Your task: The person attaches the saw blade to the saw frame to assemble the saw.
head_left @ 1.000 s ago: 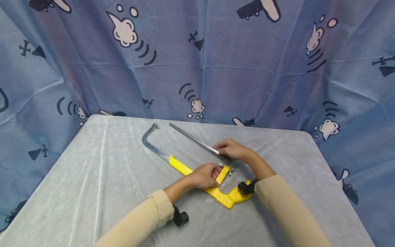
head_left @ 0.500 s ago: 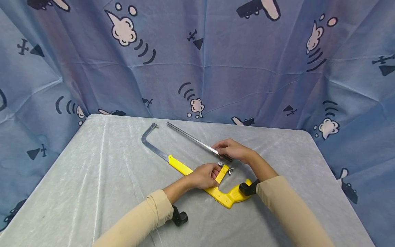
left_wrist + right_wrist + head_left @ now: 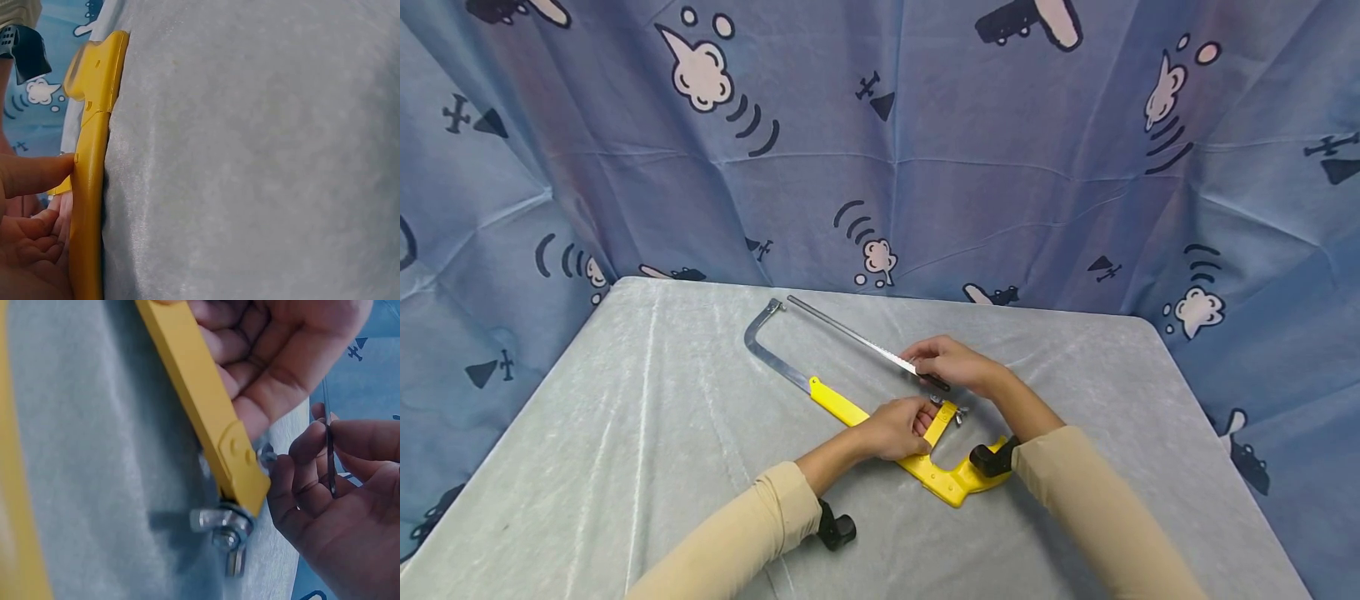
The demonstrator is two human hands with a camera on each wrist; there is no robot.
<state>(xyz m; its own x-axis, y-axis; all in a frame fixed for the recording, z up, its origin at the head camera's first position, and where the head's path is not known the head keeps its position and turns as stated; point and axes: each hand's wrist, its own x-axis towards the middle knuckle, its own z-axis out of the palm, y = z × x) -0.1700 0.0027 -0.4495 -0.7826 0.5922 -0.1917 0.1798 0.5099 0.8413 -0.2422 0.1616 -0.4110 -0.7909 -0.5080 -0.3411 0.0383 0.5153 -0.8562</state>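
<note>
A yellow hacksaw frame [image 3: 838,402] with a bare metal front arm [image 3: 775,360] lies slanted on the cloth. My left hand [image 3: 895,427] grips its short upright near the handle; in the left wrist view the thumb [image 3: 44,175] presses the yellow bar [image 3: 90,206]. Above the frame, my right hand [image 3: 955,363] pinches a long silver saw blade [image 3: 850,333] near its dark end. Seen edge-on in the right wrist view, the blade [image 3: 330,456] sits between thumb and fingers. A wing nut [image 3: 225,519] and a small metal pin [image 3: 267,456] show at the upright's tip.
Grey plush cloth [image 3: 587,433] covers the table. A blue patterned curtain [image 3: 820,125] hangs just behind the far edge. Each wrist bears a black camera mount, the left one [image 3: 837,527] near the cloth and the right one [image 3: 992,458] over the saw's handle.
My right hand has shifted left with the blade, bringing the blade's far end close to the frame's front tip. The left hand and the hacksaw frame have stayed in place.
</note>
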